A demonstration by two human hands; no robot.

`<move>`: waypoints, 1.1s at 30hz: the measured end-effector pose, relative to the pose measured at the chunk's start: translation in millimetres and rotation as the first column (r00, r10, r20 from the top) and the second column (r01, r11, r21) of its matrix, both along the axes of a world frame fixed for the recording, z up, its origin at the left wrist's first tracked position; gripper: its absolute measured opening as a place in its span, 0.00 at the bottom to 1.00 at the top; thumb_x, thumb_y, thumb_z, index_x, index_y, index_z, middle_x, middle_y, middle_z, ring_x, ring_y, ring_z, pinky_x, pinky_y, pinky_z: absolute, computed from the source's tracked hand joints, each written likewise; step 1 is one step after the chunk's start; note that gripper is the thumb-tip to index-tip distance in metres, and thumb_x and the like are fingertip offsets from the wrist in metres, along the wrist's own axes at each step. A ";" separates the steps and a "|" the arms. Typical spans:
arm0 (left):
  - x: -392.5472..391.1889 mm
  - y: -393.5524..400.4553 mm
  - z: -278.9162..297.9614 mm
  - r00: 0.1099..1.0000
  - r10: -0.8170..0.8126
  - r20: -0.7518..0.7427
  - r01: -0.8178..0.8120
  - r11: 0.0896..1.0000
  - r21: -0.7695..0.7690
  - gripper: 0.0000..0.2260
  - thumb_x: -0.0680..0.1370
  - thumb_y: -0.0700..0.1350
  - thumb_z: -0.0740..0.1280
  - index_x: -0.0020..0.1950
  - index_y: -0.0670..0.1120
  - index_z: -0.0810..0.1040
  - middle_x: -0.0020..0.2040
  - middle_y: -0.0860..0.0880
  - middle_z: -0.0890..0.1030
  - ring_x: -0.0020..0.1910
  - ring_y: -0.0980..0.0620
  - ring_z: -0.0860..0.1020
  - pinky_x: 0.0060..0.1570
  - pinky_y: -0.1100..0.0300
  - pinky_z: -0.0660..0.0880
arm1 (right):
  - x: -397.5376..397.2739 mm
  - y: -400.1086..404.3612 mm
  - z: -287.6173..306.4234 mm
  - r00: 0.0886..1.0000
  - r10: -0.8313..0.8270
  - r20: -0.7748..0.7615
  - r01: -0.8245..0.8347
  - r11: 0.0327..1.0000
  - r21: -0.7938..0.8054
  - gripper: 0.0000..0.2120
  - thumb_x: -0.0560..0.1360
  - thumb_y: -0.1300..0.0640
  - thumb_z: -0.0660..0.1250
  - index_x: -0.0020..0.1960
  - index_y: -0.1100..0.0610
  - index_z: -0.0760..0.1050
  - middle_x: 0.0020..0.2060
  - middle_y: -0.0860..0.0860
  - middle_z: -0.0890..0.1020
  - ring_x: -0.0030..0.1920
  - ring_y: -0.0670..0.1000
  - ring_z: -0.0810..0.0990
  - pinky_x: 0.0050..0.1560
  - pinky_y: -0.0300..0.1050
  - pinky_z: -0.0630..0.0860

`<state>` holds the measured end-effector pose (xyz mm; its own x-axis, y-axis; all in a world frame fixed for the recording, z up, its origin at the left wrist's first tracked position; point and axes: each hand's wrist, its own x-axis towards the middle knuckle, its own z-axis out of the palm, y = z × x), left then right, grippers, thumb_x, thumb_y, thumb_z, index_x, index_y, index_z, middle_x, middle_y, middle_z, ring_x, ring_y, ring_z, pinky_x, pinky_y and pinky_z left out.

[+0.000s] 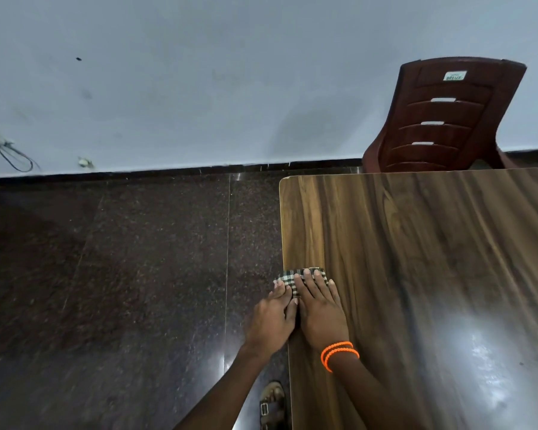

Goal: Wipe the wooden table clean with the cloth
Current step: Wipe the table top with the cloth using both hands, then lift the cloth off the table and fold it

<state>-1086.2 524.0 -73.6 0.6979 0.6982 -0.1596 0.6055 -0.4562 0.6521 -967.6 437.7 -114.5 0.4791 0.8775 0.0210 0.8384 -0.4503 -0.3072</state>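
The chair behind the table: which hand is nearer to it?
Right. The right hand lies on the table, on the chair's side; the left hand sits beside it at the table's edge.

One head-worn wide-angle view. We look steeply down and forward from above the table's [416, 274] left edge; both hands sit near, low in frame. Floor [121, 274] fills the left half, wall [199, 72] and chair [441, 119] lie farther, across the top.
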 end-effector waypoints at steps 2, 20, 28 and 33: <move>-7.0 -16.9 10.0 0.998 0.068 0.018 -0.067 0.997 -0.043 0.14 0.82 0.44 0.66 0.67 0.44 0.81 0.66 0.43 0.81 0.59 0.45 0.81 0.56 0.58 0.74 | -10.9 -13.3 3.2 1.000 -0.001 -0.005 0.001 1.000 -0.005 0.24 0.79 0.52 0.57 0.73 0.52 0.73 0.72 0.51 0.76 0.74 0.54 0.71 0.77 0.50 0.52; -64.7 -146.2 20.5 0.772 0.615 0.163 -0.429 0.693 -0.579 0.17 0.77 0.45 0.74 0.66 0.48 0.82 0.57 0.55 0.85 0.59 0.58 0.82 0.65 0.48 0.77 | -81.6 -110.0 73.7 0.641 -0.145 -0.754 0.180 0.983 -0.036 0.26 0.72 0.56 0.64 0.69 0.49 0.77 0.64 0.47 0.82 0.66 0.45 0.79 0.72 0.43 0.70; -31.3 -190.7 104.1 0.681 0.709 0.185 -0.448 0.603 -0.661 0.15 0.70 0.37 0.80 0.55 0.47 0.86 0.47 0.53 0.87 0.48 0.56 0.84 0.54 0.55 0.82 | -51.1 -173.3 145.8 0.405 -0.121 -0.906 0.320 0.947 0.017 0.25 0.74 0.77 0.66 0.63 0.54 0.74 0.51 0.45 0.83 0.45 0.32 0.82 0.47 0.32 0.77; -7.0 -214.2 145.9 0.683 0.718 0.131 -0.409 0.526 -0.746 0.25 0.69 0.32 0.79 0.65 0.37 0.79 0.53 0.42 0.86 0.51 0.48 0.85 0.53 0.53 0.81 | -28.4 -213.8 188.6 0.324 -0.148 -0.935 0.455 0.890 0.017 0.20 0.74 0.78 0.66 0.61 0.61 0.77 0.52 0.53 0.84 0.46 0.39 0.83 0.48 0.34 0.79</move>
